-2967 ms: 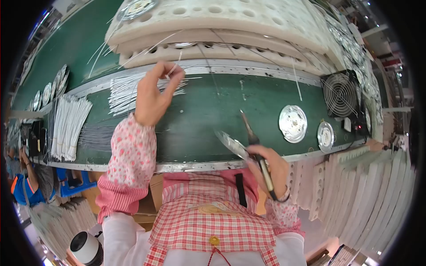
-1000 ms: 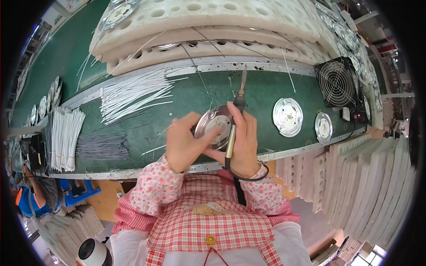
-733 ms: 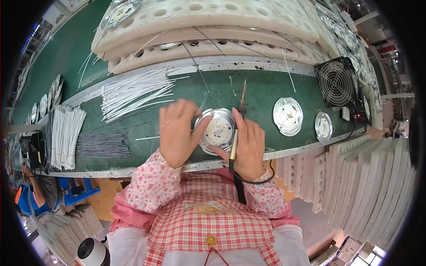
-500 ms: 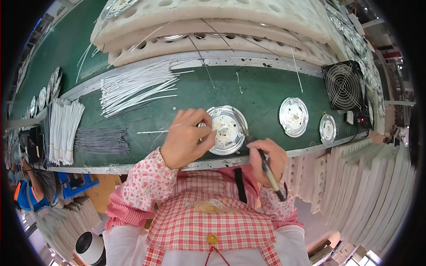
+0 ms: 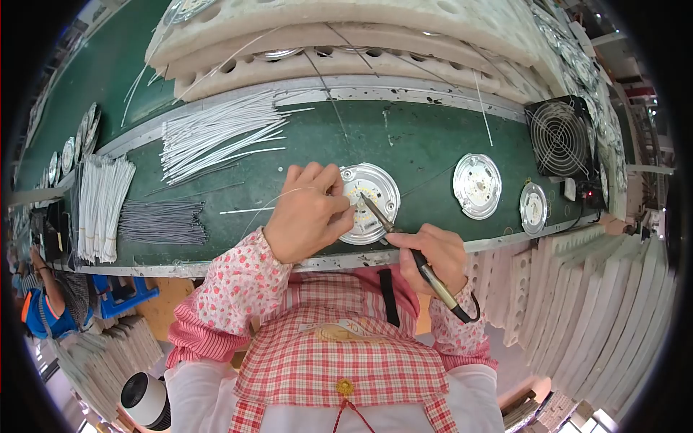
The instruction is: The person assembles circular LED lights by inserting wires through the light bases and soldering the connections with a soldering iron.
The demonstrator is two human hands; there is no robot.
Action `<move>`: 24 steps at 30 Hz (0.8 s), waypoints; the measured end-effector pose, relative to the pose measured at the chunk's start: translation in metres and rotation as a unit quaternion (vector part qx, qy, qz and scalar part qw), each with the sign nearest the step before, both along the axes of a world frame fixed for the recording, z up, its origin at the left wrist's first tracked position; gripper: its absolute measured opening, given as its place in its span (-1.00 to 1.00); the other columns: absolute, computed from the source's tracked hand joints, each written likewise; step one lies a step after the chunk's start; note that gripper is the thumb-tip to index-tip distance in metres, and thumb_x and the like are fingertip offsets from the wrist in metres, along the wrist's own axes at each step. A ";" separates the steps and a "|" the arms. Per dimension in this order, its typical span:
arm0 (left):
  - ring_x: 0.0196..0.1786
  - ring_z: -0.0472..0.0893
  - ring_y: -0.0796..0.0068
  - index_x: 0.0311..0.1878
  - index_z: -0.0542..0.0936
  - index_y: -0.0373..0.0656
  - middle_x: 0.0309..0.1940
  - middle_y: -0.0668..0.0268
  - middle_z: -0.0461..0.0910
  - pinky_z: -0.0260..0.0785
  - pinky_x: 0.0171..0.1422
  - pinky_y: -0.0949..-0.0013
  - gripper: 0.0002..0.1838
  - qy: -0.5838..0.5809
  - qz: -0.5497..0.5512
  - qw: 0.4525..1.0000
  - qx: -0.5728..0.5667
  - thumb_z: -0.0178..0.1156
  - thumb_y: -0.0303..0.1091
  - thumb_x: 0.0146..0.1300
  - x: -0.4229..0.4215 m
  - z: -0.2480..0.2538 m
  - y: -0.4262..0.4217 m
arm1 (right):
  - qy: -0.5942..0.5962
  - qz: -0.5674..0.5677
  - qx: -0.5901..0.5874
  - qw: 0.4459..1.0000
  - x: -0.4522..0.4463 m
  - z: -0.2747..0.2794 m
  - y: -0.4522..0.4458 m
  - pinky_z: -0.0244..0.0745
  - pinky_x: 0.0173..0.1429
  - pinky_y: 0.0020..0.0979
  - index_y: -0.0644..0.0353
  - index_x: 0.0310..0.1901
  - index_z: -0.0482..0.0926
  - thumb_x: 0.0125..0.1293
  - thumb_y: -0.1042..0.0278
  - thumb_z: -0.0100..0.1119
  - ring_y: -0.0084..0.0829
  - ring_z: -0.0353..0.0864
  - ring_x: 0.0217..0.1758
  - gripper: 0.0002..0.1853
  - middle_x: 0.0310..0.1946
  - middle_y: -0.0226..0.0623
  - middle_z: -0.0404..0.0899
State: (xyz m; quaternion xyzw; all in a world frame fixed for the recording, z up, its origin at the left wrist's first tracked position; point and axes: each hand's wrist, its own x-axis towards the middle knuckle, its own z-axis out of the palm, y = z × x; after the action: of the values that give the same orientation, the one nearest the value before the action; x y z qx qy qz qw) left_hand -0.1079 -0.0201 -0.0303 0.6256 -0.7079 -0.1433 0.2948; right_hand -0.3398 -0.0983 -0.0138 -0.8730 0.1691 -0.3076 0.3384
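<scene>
A round silver disc (image 5: 372,187) with a ring of small yellow parts lies on the green bench in front of me. My right hand (image 5: 432,257) is closed around a soldering iron (image 5: 431,279), whose tip touches or hovers just over the middle of the disc. At the disc's left edge, my left hand (image 5: 309,212) pinches a thin white wire (image 5: 289,193), its end at the disc's centre hidden by the fingers. Another white wire (image 5: 247,210) lies left of that hand. Two more silver discs (image 5: 477,186) rest to the right.
White wires (image 5: 216,137) are spread at the left, beside a bundle (image 5: 103,209) and grey wires (image 5: 163,221). A black fan (image 5: 558,137) stands at the right. Pale foam trays (image 5: 346,32) are stacked behind. A person (image 5: 49,303) is at far left.
The iron, upright in my right hand earlier, now points down at the disc. My left hand has closed on the wire at the disc's left side. The disc now lies flat on the bench.
</scene>
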 end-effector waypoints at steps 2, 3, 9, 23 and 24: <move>-0.20 0.41 0.29 -0.51 0.65 -0.16 -0.35 0.33 0.42 0.16 -0.06 0.21 -0.86 -0.006 0.002 1.000 -0.004 0.35 -0.34 0.09 -0.001 -0.001 -0.001 | 0.000 0.010 0.003 1.000 -0.002 -0.002 -0.003 0.26 -0.56 -0.36 0.36 -0.15 0.71 0.10 0.63 0.18 -0.42 0.40 -0.66 -0.74 -0.63 -0.27 0.50; -0.20 0.41 0.29 -0.51 0.65 -0.16 -0.35 0.33 0.42 0.16 -0.06 0.21 -0.86 -0.011 0.003 1.000 -0.003 0.35 -0.34 0.09 -0.001 -0.001 -0.002 | 0.003 0.003 0.031 1.000 -0.003 -0.002 -0.004 0.31 -0.54 -0.36 0.31 -0.14 0.71 0.14 0.60 0.19 -0.40 0.44 -0.64 -0.76 -0.60 -0.26 0.53; -0.16 0.46 0.28 -0.29 0.68 -0.12 -0.26 0.32 0.47 0.24 -0.07 0.22 -0.90 -0.019 0.021 1.000 -0.012 0.36 -0.39 0.10 -0.003 -0.003 -0.001 | 0.013 -0.067 0.275 0.959 -0.012 -0.012 0.002 0.44 -0.40 -0.45 0.33 -0.09 0.69 0.38 0.46 0.09 -0.55 0.58 -0.50 -0.79 -0.44 -0.22 0.66; 0.08 0.53 0.37 0.32 0.53 -0.21 0.03 0.29 0.50 0.38 0.13 0.26 -0.42 -0.265 -0.087 0.959 -0.040 0.17 -0.35 0.18 0.006 0.000 0.022 | 0.029 -0.162 0.178 0.970 -0.012 -0.008 0.004 0.48 -0.33 -0.46 0.28 0.00 0.65 0.35 0.44 0.24 -0.39 0.64 -0.41 -0.78 -0.38 -0.20 0.63; 0.09 0.53 0.37 0.31 0.53 -0.22 0.03 0.29 0.50 0.38 0.14 0.26 -0.43 -0.270 -0.089 0.958 -0.036 0.17 -0.35 0.18 0.006 0.001 0.022 | 0.057 -0.175 0.081 0.980 -0.005 -0.009 0.004 0.49 -0.32 -0.45 0.27 0.01 0.65 0.32 0.42 0.31 -0.35 0.65 -0.38 -0.75 -0.35 -0.18 0.64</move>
State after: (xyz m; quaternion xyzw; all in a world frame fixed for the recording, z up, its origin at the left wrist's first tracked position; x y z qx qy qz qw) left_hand -0.1018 0.0019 -0.0296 0.5644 -0.8188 0.0306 0.1007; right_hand -0.3450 -0.0941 -0.0227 -0.8157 0.3630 -0.2966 0.3389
